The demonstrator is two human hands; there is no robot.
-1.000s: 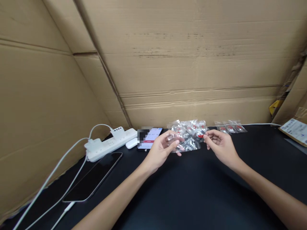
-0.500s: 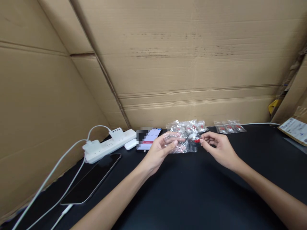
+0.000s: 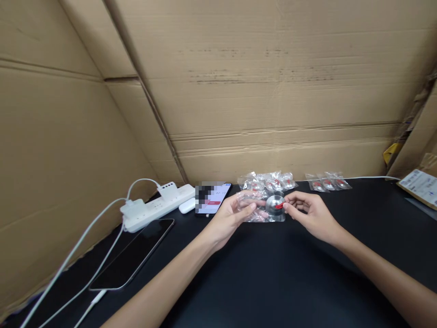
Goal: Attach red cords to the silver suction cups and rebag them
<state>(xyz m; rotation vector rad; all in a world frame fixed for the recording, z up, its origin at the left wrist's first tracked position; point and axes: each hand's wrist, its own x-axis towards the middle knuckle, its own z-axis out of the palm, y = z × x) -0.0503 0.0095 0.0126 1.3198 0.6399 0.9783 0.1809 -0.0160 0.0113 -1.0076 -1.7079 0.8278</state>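
Now a round silver red-tabbed disc [image 3: 275, 202] is pinched by the right grip [image 3: 310, 216], touching the clear plastic bag [image 3: 255, 214] clasped by the left grip [image 3: 228, 219].

A worktop [image 3: 273, 273] runs back to a cardboard wall [image 3: 273, 91], with more cardboard along its left side. A phone [image 3: 213, 198] lies near the back wall, left of centre. Just left of the phone sits a small case [image 3: 187, 206], and further left a power strip [image 3: 155, 205]. A tablet [image 3: 134, 253] lies flat to the phone's left, nearer the viewer. Just right of the phone, the left hand [image 3: 232, 216] holds a small bag [image 3: 256, 210]. Further right, the right hand [image 3: 309, 212] pinches a round part [image 3: 275, 202] at the bag's right end. Behind the hands, right of the phone, lies a heap of bags [image 3: 268, 182]. A row of bags [image 3: 327, 183] lies further right, and a labelled box [image 3: 419, 184] is at the far right.
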